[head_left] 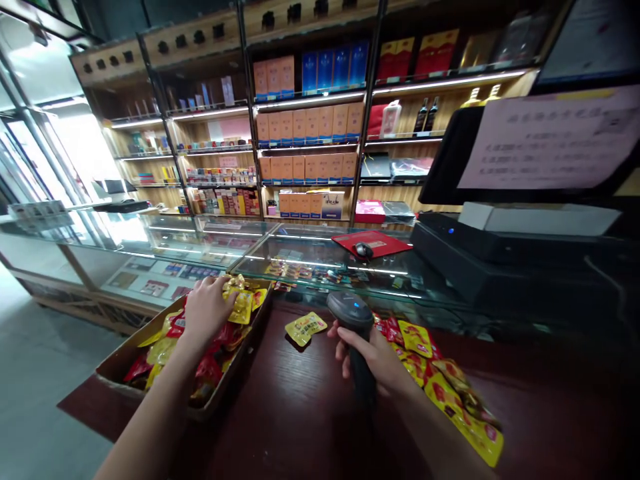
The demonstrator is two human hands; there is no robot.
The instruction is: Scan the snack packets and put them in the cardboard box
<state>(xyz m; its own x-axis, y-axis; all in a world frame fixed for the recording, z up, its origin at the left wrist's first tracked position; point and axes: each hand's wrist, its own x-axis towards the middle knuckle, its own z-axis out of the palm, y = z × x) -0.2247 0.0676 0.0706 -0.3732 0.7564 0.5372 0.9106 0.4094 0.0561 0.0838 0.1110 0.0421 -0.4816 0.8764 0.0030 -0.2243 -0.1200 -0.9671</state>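
Note:
My right hand point(373, 357) is wrapped around the handle of a black barcode scanner point(350, 310), which shows a small blue light on its head. Ahead of the scanner, a single yellow snack packet point(306, 327) lies flat on the dark red wooden counter. At the left, my left hand point(209, 308) reaches over an open cardboard box point(245, 347) full of yellow and red snack packets. Its fingers curl onto a yellow snack packet point(241, 307) at the box's far end; the fingertips are partly hidden. More snack packets point(430, 370) lie in a pile beside my right forearm.
A glass display counter point(240, 250) runs beyond the wooden top. On it lie a red mat point(390, 245) and a computer mouse point(363, 250). A black monitor point(450, 153) with a paper sheet stands at the right. Shelves with boxes and bottles line the wall.

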